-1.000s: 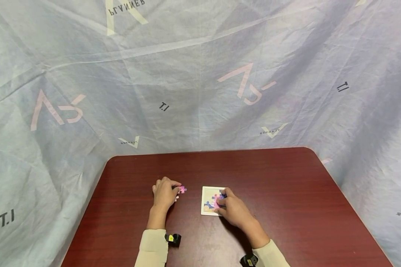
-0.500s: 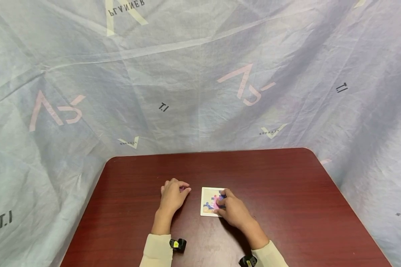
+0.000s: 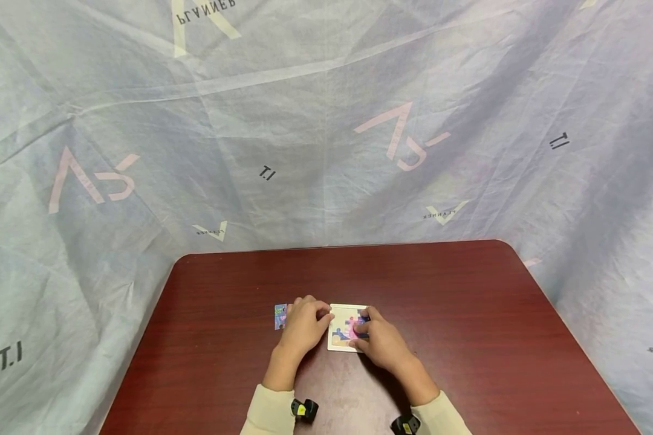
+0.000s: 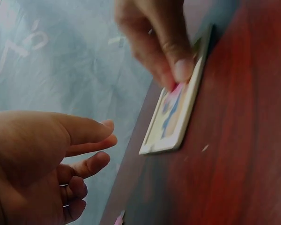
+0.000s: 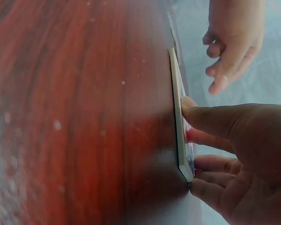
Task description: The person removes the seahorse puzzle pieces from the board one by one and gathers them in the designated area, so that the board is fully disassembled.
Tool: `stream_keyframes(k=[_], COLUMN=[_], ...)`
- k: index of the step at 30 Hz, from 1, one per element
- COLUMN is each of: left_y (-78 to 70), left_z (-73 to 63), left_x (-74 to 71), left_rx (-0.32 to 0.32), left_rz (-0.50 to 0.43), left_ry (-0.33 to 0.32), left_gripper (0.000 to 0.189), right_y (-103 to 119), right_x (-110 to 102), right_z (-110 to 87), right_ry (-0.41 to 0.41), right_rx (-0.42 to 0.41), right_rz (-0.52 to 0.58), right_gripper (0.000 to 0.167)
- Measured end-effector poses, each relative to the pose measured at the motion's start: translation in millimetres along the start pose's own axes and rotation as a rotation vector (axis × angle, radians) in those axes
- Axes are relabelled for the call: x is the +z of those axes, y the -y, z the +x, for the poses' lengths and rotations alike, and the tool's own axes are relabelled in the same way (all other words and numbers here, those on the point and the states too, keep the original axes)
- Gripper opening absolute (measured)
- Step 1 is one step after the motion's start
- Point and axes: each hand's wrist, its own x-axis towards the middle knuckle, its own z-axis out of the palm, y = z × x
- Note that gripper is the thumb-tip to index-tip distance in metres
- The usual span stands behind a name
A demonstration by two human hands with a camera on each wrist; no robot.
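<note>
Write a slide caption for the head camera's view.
On a dark red table, the right hand holds a partly filled puzzle tray; the left hand hovers near it.

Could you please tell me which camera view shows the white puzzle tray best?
The head view: it shows the puzzle tray from above, though the right hand covers its right side. The left wrist view shows it slanted and partly covered; the right wrist view shows mainly its edge.
</note>
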Motion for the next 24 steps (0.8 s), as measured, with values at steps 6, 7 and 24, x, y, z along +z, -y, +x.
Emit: stream_keyframes(k=[6, 7, 24], left_y=[-11.7, -12.8, -19.2], left_z=[-2.1, -2.4, -6.6], left_x=[11.2, 13.0, 30.9], left_rx=[0.032, 0.040, 0.097], left_rz=[0.006, 0.007, 0.104], left_ry=[0.025, 0.024, 0.066], left_gripper=[0.016, 0.016, 0.032], right_y=[0, 0, -4], right_x=[0, 0, 2], right_z=[-0.3, -0.2, 2.6], right_ry=[-0.007, -0.009, -0.056], right_rx=[-0.001, -0.003, -0.017], right_rz=[0.002, 0.001, 0.044], right_gripper=[0.019, 0.019, 0.020])
